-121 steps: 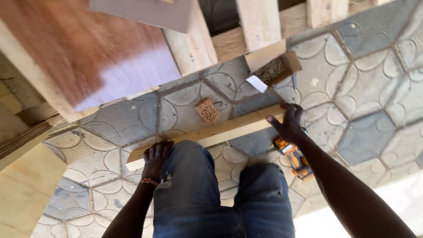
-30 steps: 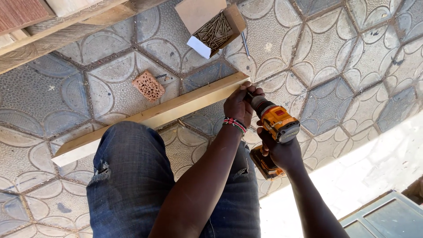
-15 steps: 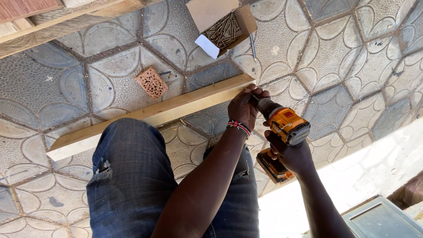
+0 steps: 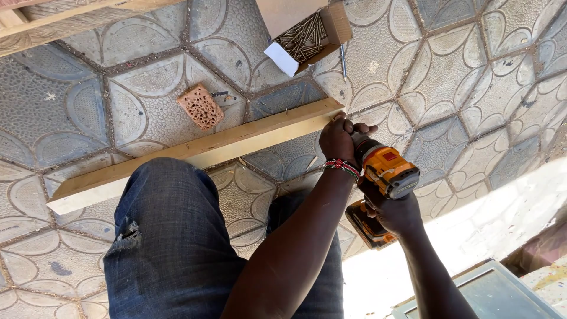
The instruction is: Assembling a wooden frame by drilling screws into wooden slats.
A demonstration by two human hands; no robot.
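A long pale wooden plank (image 4: 195,150) lies slantwise on the patterned paving, under my knee in blue jeans (image 4: 171,236). My left hand (image 4: 338,139), with a beaded bracelet at the wrist, is curled over the plank's right end, right beside the drill's nose. My right hand (image 4: 397,214) grips the handle of an orange and black cordless drill (image 4: 387,171), whose tip points at that same plank end. The bit itself is hidden behind my left hand.
An open cardboard box of screws (image 4: 307,35) sits just beyond the plank's end, with a loose long screw (image 4: 342,62) beside it. A perforated reddish brick piece (image 4: 201,106) lies past the plank. Timber boards (image 4: 71,18) run along the top left; a grey metal panel (image 4: 490,295) is at the bottom right.
Four seconds ago each hand held one end of the plank and the drill lay on the paving. Over the last second both hands and the drill stay at the plank's right end.
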